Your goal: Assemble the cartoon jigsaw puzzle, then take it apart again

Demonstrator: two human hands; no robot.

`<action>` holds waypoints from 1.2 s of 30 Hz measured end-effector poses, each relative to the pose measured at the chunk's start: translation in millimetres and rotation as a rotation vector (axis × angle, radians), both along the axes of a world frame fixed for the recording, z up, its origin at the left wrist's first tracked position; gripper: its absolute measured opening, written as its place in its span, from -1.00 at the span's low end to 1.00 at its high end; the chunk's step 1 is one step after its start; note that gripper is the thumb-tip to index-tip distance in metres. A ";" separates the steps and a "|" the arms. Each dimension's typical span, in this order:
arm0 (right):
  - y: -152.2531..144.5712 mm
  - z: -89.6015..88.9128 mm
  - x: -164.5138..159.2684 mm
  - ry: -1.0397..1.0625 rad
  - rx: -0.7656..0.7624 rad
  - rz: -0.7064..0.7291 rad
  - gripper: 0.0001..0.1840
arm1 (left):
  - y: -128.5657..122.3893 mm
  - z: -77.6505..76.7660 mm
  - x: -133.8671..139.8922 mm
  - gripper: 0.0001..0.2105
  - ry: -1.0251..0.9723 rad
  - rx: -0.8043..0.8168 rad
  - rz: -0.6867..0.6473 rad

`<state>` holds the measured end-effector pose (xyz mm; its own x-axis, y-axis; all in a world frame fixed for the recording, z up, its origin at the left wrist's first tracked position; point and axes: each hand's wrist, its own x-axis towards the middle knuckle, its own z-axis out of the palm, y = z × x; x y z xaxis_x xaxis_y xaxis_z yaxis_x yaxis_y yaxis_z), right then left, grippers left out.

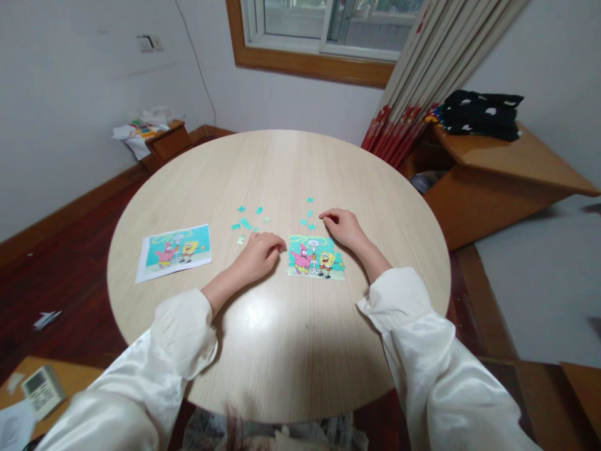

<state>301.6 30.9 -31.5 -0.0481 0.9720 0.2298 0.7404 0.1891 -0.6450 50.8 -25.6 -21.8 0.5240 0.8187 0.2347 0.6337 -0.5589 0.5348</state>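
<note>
A nearly whole jigsaw puzzle (pixel 313 258) with cartoon figures on a turquoise ground lies on the table between my hands. At its left edge rests my left hand (pixel 260 255), fingers curled in; whether anything is under them is hidden. My right hand (pixel 345 227) is over the puzzle's upper right corner, thumb and fingers drawn together, pointing left; I cannot make out a piece in them. Loose turquoise puzzle pieces (pixel 311 227) lie just above the puzzle. More loose pieces (pixel 245 222) are scattered beyond my left hand.
A printed reference picture (pixel 178 249) of the same scene lies on the round wooden table (pixel 291 351) at left. A tilted wooden cabinet (pixel 498 181) with dark cloth (pixel 483 114) stands at right. A small calculator-like device (pixel 44 391) sits at lower left.
</note>
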 end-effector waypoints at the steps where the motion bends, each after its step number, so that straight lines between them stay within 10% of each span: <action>1: -0.2 0.1 -0.1 -0.001 0.001 -0.001 -0.77 | 0.8 -0.6 -0.7 -0.74 -0.014 0.002 -0.001; 36: -0.8 -0.4 0.2 -0.008 -0.001 0.021 -0.75 | 2.0 6.8 -11.0 -0.66 0.014 -0.090 -0.165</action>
